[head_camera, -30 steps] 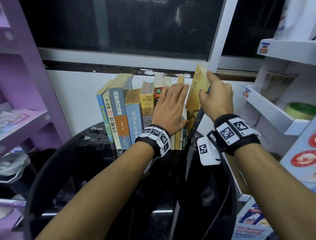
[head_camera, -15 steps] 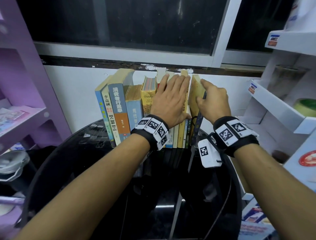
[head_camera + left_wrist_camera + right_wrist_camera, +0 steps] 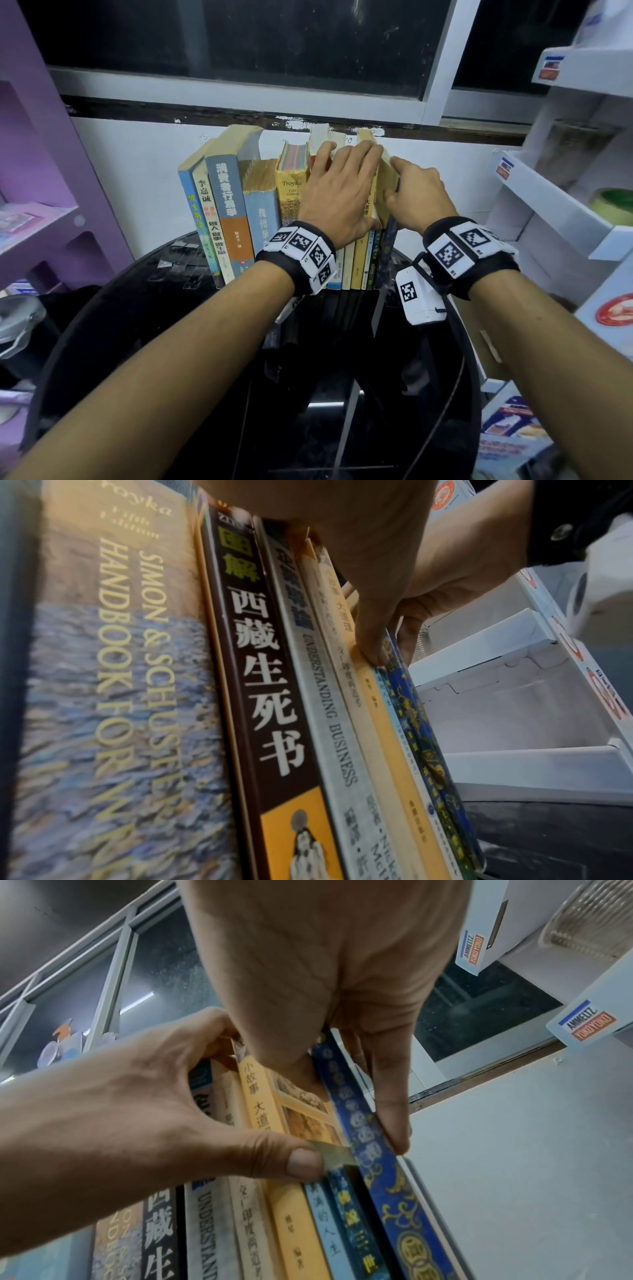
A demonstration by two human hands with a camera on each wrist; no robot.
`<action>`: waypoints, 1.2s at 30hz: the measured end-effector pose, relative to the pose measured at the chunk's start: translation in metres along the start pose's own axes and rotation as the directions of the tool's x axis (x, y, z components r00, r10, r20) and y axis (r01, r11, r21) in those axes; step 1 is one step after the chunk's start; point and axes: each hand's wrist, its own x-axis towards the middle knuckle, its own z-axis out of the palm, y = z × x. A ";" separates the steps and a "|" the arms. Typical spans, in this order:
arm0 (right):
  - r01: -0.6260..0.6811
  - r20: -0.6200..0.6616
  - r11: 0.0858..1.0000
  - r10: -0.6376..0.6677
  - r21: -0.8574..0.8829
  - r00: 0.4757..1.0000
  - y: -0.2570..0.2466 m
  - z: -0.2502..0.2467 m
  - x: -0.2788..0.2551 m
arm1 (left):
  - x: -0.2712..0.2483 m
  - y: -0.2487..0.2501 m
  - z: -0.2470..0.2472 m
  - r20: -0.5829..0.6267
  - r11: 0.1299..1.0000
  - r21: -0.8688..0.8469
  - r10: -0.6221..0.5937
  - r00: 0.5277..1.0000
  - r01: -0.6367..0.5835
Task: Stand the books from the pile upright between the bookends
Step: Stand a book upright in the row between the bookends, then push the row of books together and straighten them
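A row of books stands upright on the black glass table against the white wall. My left hand lies flat over the spines and tops in the middle of the row, and its thumb presses a yellow spine. At the row's right end my right hand pinches a thin blue patterned book, thumb on its left face and fingers on its right. A yellow book stands upright between the two hands. No bookend can be made out.
A purple shelf unit stands at the left. White display shelves with a green tape roll crowd the right, close to the row's end. A dark window runs above the wall. Printed boxes lie at the lower right.
The yellow book, tilted and held high by my right hand, has come down and now stands upright in the row. My left hand has stayed flat on the spines.
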 end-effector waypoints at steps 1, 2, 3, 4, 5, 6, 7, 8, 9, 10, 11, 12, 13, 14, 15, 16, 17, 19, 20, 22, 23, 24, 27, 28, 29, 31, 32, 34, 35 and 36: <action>-0.002 0.006 1.000 0.002 0.003 1.000 0.002 0.000 0.000 | 0.000 0.001 0.000 0.003 1.000 -0.002 0.003 1.000 -0.003; -0.004 0.010 1.000 0.004 0.008 1.000 0.004 0.001 0.000 | 0.000 0.001 0.000 0.004 1.000 -0.004 0.006 1.000 -0.006; -0.004 0.011 1.000 0.004 0.012 1.000 0.006 0.002 0.000 | 0.000 0.001 0.000 0.003 1.000 -0.006 0.008 1.000 -0.008; -0.006 0.012 1.000 0.005 0.015 1.000 0.006 0.002 0.001 | 0.000 0.001 0.000 -0.001 1.000 -0.008 0.010 1.000 -0.010; -0.007 0.015 1.000 0.006 0.018 1.000 0.006 0.002 0.001 | -0.001 0.000 0.000 -0.006 1.000 -0.009 0.012 1.000 -0.012; -0.008 0.020 1.000 0.008 0.017 1.000 0.005 0.003 0.002 | -0.001 0.000 0.000 -0.011 1.000 -0.010 0.012 1.000 -0.012; -0.006 0.024 1.000 0.005 0.011 1.000 0.004 0.004 0.002 | -0.001 0.000 0.000 -0.014 1.000 -0.009 0.012 1.000 -0.012; -0.002 0.027 1.000 0.001 0.003 1.000 0.003 0.005 0.003 | -0.001 0.000 0.000 -0.013 1.000 -0.008 0.011 1.000 -0.011; 0.007 0.029 1.000 -0.007 -0.001 1.000 0.003 0.007 0.003 | -0.001 0.000 0.001 -0.012 1.000 -0.010 0.009 1.000 -0.009; 0.012 0.027 1.000 -0.012 -0.005 1.000 0.003 0.008 0.003 | -0.001 0.001 0.001 -0.014 1.000 -0.016 0.006 1.000 -0.006; 0.017 0.020 1.000 -0.017 -0.005 1.000 0.002 0.009 0.002 | -0.001 0.002 0.002 -0.018 1.000 -0.022 0.003 1.000 -0.003; 0.017 0.011 1.000 -0.017 -0.002 1.000 0.002 0.010 0.001 | -0.001 0.002 0.002 -0.023 1.000 -0.028 0.002 1.000 -0.002; 0.019 0.005 1.000 -0.019 0.003 1.000 0.001 0.010 0.000 | -0.001 0.001 0.001 -0.023 0.999 -0.033 0.004 1.000 -0.005; 0.018 0.005 1.000 -0.018 0.009 1.000 0.000 0.009 -0.001 | -0.001 0.000 0.000 -0.017 0.999 -0.038 0.010 1.000 -0.011; 0.019 0.008 1.000 -0.020 0.021 1.000 0.000 0.009 -0.003 | -0.002 -0.001 -0.001 -0.003 0.999 -0.039 0.017 1.000 -0.017; 0.020 0.012 0.999 -0.020 0.043 1.000 -0.001 0.007 -0.004 | -0.002 -0.001 -0.002 0.013 0.999 -0.038 0.023 1.000 -0.023; 0.020 0.018 0.997 -0.022 0.073 1.000 -0.001 0.006 -0.006 | -0.002 -0.002 -0.003 0.030 0.999 -0.039 0.026 0.999 -0.025; 0.012 0.029 0.991 -0.016 0.130 0.999 -0.002 0.004 -0.008 | -0.002 -0.002 -0.005 0.055 0.999 -0.042 0.023 0.998 -0.021; 0.003 0.040 0.988 -0.009 0.151 0.999 -0.002 0.004 -0.009 | -0.002 -0.002 -0.005 0.065 0.999 -0.041 0.021 0.998 -0.019; -0.012 0.066 0.982 0.000 0.187 0.998 -0.002 0.003 -0.009 | -0.002 -0.002 -0.006 0.071 0.999 -0.038 0.022 0.997 -0.019; -0.015 0.074 0.979 0.000 0.204 0.997 -0.002 0.001 -0.010 | -0.002 -0.003 -0.006 0.075 0.999 -0.036 0.026 0.997 -0.023; -0.019 0.084 0.975 0.001 0.220 0.996 -0.001 0.000 -0.010 | -0.001 -0.004 -0.007 0.080 0.999 -0.033 0.034 0.996 -0.031; -0.040 0.157 0.964 -0.002 0.264 0.988 0.001 -0.008 -0.009 | -0.001 -0.010 -0.010 0.088 0.996 -0.039 0.077 0.993 -0.074; -0.040 0.184 0.959 -0.013 0.281 0.983 0.002 -0.010 -0.009 | -0.002 -0.013 -0.011 0.086 0.995 -0.050 0.096 0.992 -0.092; -0.035 0.199 0.955 -0.026 0.296 0.980 0.004 -0.012 -0.011 | -0.003 -0.017 -0.013 0.075 0.992 -0.065 0.110 0.991 -0.106; -0.017 0.196 0.948 -0.048 0.317 0.980 0.007 -0.014 -0.016 | -0.008 -0.025 -0.018 0.026 0.991 -0.102 0.091 0.995 -0.088; -0.011 0.191 0.946 -0.054 0.323 0.980 0.009 -0.014 -0.019 | -0.012 -0.030 -0.022 -0.001 0.990 -0.130 0.057 0.998 -0.057; -0.013 0.193 0.943 -0.055 0.332 0.980 0.014 -0.012 -0.024 | -0.021 -0.042 -0.031 -0.059 0.979 -0.200 -0.055 0.997 0.042; -0.017 0.195 0.940 -0.053 0.341 0.979 0.017 -0.009 -0.026 | -0.027 -0.048 -0.036 -0.092 0.969 -0.226 -0.122 0.988 0.099; -0.018 0.194 0.935 -0.054 0.353 0.979 0.019 -0.007 -0.028 | -0.034 -0.055 -0.039 -0.117 0.956 -0.248 -0.189 0.975 0.156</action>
